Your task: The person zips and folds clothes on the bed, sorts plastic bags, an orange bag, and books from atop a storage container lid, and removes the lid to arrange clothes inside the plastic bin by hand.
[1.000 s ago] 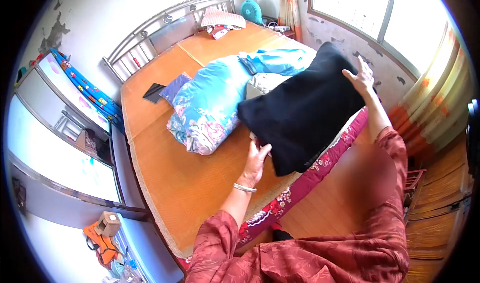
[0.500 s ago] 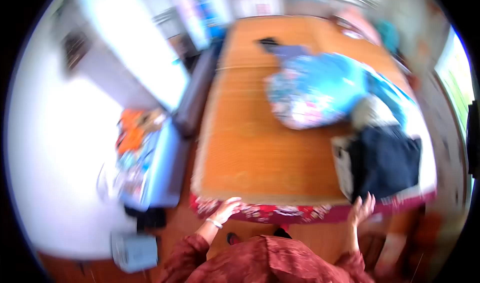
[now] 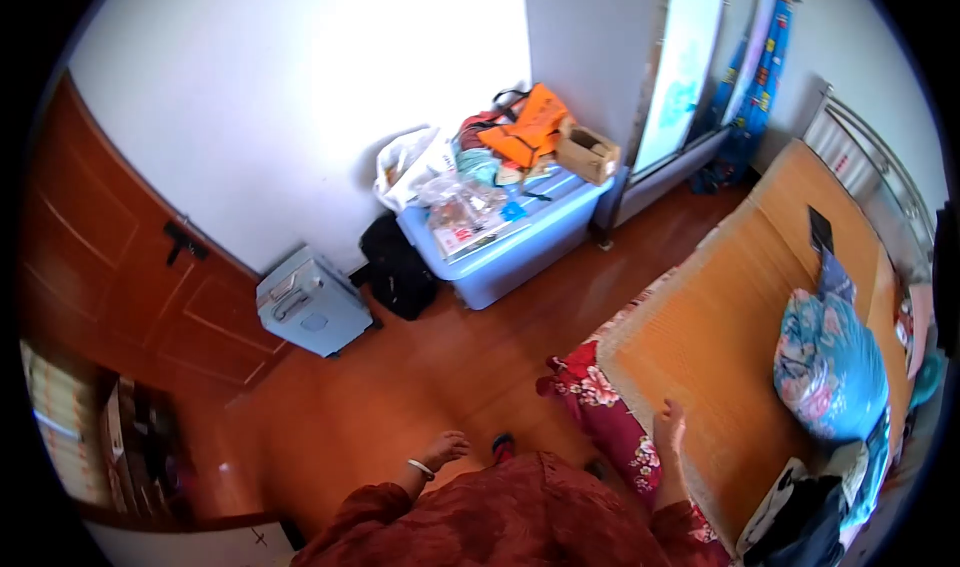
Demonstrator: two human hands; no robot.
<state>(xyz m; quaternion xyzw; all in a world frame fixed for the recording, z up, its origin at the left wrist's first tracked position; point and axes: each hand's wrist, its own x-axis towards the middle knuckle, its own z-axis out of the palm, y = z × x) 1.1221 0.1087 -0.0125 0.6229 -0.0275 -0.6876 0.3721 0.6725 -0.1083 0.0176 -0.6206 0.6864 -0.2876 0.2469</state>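
Matting (image 3: pixel 710 327), flat, orange-tan and pale-edged, covers the top of the wide bed (image 3: pixel 625 457) at your right, its long axis running away from you toward the silver metal headboard (image 3: pixel 880 207). Your right hand (image 3: pixel 672 422) is the nearer one, at the foot-end edge, with the matting's main spread ahead of it and farther right. Its grip is empty and loosely parted; whether it touches the bed, you cannot tell from this angle. Beside it hangs maroon cloth (image 3: pixel 600 387) printed with pale flowers.

Your left hand (image 3: pixel 447 450), with a pale bracelet (image 3: pixel 422 469) at the wrist, hangs over the reddish-brown floor (image 3: pixel 490 352), apart from the bed. Its grip is empty too, fingers slightly bent.

Farther along the matting, you have a puffy blue floral bundle (image 3: pixel 830 367), with crumpled black fabric (image 3: pixel 800 522) at the lower right and a flat black rectangular object (image 3: pixel 820 229) nearer the headboard. Across the floor from you stand a pale-blue hard-sided suitcase (image 3: pixel 315 305), a soft black bag (image 3: pixel 395 267) and a blue plastic storage box (image 3: pixel 530 262) topped with clutter.
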